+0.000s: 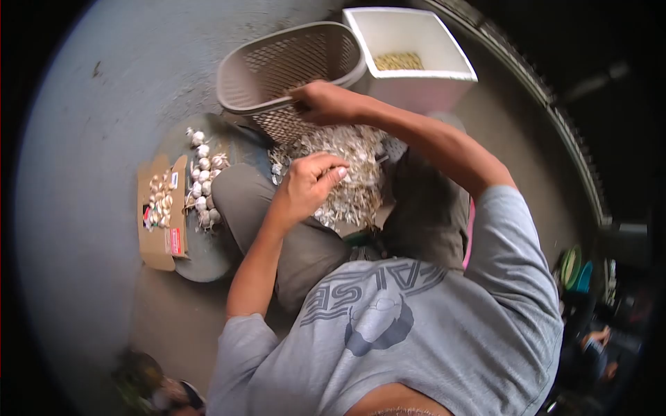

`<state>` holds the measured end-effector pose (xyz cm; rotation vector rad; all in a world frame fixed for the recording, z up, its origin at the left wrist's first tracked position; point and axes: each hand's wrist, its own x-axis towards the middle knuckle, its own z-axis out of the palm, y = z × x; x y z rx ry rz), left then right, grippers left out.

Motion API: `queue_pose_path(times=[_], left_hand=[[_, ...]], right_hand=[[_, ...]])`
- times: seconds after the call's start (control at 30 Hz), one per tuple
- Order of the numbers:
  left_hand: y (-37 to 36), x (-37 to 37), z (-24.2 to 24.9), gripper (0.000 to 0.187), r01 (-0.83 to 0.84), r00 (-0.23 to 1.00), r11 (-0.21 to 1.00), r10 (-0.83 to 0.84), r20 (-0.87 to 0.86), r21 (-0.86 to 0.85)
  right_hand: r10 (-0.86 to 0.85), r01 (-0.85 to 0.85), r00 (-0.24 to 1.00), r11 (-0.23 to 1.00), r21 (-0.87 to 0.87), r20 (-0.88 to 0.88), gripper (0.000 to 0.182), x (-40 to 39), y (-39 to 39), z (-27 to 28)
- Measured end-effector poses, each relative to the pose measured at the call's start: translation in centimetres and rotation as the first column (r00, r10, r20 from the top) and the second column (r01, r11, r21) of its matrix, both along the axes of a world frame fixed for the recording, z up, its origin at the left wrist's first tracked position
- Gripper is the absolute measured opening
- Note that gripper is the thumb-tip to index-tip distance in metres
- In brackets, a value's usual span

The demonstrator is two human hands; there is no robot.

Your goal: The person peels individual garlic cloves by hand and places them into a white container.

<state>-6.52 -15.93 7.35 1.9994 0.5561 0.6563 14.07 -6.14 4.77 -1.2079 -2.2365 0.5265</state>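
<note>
My left hand (309, 186) is closed, thumb against curled fingers, above a heap of dry garlic skins (357, 177) between my legs. Whatever it may hold is hidden. My right hand (325, 104) is at the near rim of a beige plastic basket (232, 109); its fingers are blurred and partly turned away, so their grip does not show. Whole garlic bulbs (202, 173) lie in a bunch to the left of my knee. Beside them, loose garlic cloves (161, 201) fill part of an open cardboard box (158, 260).
A white foam box (420, 74) with a layer of small yellowish pieces (399, 61) stands behind the basket on the right. The bulbs rest on a dark round surface (201, 270). A bluish wall (90, 159) rises at left. Other people's limbs show at the lower edges.
</note>
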Motion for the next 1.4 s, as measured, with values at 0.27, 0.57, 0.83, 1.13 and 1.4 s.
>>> queue_pose_path(times=[0.27,0.57,0.83,1.13,1.4], left_hand=[[14.6,5.1,-0.9,0.019,-0.328,0.944,0.944,0.328,-0.022,-0.022],[19.4,9.1,-4.3,0.023,-0.238,0.966,0.941,0.254,0.037,-0.242],[18.2,10.5,-2.8,0.020,-0.285,0.955,0.957,0.288,0.068,-0.053],[18.6,9.8,-2.5,0.019,-0.373,0.926,0.905,0.378,0.017,0.203],[18.4,9.3,-1.2,0.019,-0.302,0.948,0.951,0.306,-0.085,0.064]], right_hand=[[-0.418,0.062,0.710,0.839,-0.540,-0.567,0.019,8.4,2.0,0.7],[-0.392,0.080,0.742,0.857,-0.510,-0.543,0.015,8.7,4.1,1.7],[-0.478,0.055,0.557,0.837,-0.545,-0.679,0.017,7.7,3.0,0.2],[-0.515,0.216,0.573,0.845,-0.489,-0.637,0.017,6.5,3.1,1.8],[-0.479,0.211,0.703,0.846,-0.489,-0.525,0.017,6.9,3.6,2.3]])
